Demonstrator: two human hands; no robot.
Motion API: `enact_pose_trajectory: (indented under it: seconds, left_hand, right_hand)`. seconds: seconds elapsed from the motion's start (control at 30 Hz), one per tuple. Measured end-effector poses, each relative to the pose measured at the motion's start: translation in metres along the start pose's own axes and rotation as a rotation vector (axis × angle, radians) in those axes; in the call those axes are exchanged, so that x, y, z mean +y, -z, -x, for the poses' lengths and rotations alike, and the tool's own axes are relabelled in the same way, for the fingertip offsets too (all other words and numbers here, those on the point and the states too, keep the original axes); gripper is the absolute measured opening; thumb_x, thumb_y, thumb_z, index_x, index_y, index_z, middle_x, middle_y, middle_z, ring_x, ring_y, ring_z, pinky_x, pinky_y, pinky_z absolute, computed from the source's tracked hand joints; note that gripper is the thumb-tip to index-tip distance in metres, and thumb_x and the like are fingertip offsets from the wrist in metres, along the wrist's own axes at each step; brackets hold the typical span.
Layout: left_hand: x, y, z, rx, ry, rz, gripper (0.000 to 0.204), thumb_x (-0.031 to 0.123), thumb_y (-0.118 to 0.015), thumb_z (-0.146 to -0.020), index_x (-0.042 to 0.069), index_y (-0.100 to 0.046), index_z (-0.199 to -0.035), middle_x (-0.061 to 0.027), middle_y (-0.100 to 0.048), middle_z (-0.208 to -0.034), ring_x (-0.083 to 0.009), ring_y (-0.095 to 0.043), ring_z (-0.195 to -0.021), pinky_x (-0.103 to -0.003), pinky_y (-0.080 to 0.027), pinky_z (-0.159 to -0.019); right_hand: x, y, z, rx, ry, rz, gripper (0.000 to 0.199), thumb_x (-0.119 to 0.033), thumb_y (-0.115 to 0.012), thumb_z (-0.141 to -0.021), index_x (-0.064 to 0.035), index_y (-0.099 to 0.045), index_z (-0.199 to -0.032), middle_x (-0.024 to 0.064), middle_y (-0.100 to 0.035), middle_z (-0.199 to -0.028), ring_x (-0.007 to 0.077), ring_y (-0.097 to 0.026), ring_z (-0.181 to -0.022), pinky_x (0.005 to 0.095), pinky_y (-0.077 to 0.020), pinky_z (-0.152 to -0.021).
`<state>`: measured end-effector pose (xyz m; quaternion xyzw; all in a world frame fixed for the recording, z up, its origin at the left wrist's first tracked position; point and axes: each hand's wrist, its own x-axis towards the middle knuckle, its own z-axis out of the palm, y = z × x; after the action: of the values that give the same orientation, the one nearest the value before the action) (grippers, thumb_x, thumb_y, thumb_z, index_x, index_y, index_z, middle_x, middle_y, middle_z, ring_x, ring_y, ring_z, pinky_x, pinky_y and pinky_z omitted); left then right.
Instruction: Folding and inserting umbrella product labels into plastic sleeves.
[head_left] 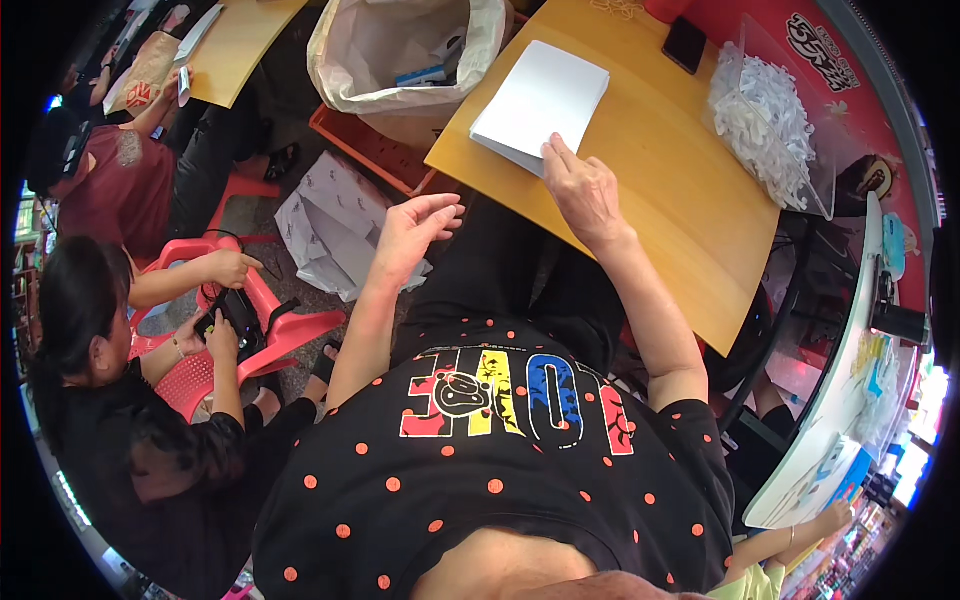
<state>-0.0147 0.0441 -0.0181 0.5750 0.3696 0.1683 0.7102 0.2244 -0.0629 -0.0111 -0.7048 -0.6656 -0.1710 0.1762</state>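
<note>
A stack of white paper sheets (545, 95) lies on the yellow wooden table (665, 190), its edges slightly uneven at the near left. My right hand (580, 190) is at the stack's near right corner, with bent fingertips closed on its edge; the thumb is mostly hidden. My left hand (422, 228) is in the air left of the table, above my lap. Its fingers are loosely bent and apart from the thumb, with nothing in them.
A lined bin (405, 95) stands left of the table, over a red crate (375, 150). A white bag (330, 215) lies on the floor. At the right, a clear box (765, 125) holds white strips near a dark phone (684, 45). Other people sit left, by a red chair (290, 325).
</note>
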Motion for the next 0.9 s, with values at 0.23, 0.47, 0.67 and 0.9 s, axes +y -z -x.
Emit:
enact_pose_trajectory:
  seconds: [0.23, 0.47, 0.67, 0.9]
  left_hand:
    - [0.008, -0.021, -0.009, -0.023, -0.016, 0.266, 0.022, 0.016, -0.058, -0.092, -0.002, -0.063, -0.105, -0.0124, -0.068, -0.09, -0.017, -0.067, -0.077, -0.026, -0.054, -0.069]
    - [0.024, -0.025, -0.022, -0.084, 0.164, 0.551, 0.038, 0.03, -0.05, -0.096, -0.002, -0.057, -0.114, -0.0164, -0.066, -0.1, -0.0232, -0.067, -0.088, -0.032, -0.055, -0.075]
    - [0.024, -0.014, -0.037, -0.276, 0.257, 1.015, 0.041, 0.015, -0.053, -0.092, -0.004, -0.046, -0.128, -0.018, -0.057, -0.122, -0.0256, -0.059, -0.108, -0.037, -0.048, -0.094]
    - [0.033, -0.036, -0.016, -0.226, -0.197, 0.404, 0.036, -0.011, -0.054, -0.079, -0.001, -0.062, -0.113, -0.016, -0.058, -0.121, -0.0232, -0.059, -0.107, -0.033, -0.047, -0.095]
  right_hand:
    - [0.001, 0.004, 0.0, 0.061, -0.088, -0.142, 0.011, -0.004, -0.062, -0.076, -0.0057, -0.062, -0.087, 0.0077, -0.068, -0.098, 0.0192, -0.065, -0.071, 0.0292, -0.0478, -0.058]
    - [-0.012, 0.029, -0.001, 0.196, -0.155, -0.233, 0.021, 0.002, -0.063, -0.078, -0.0058, -0.065, -0.096, 0.011, -0.066, -0.101, 0.0255, -0.065, -0.086, 0.0331, -0.0528, -0.071]
    - [-0.042, 0.094, 0.022, 0.195, -0.003, -0.676, 0.028, 0.006, -0.062, -0.072, -0.0042, -0.065, -0.098, 0.0134, -0.066, -0.09, 0.0256, -0.066, -0.079, 0.0326, -0.0539, -0.068]
    - [-0.027, 0.107, 0.034, 0.015, -0.729, -1.211, 0.006, -0.005, -0.069, -0.08, 0.0005, -0.068, -0.084, 0.0071, -0.067, -0.09, 0.0105, -0.061, -0.079, 0.0232, -0.047, -0.069]
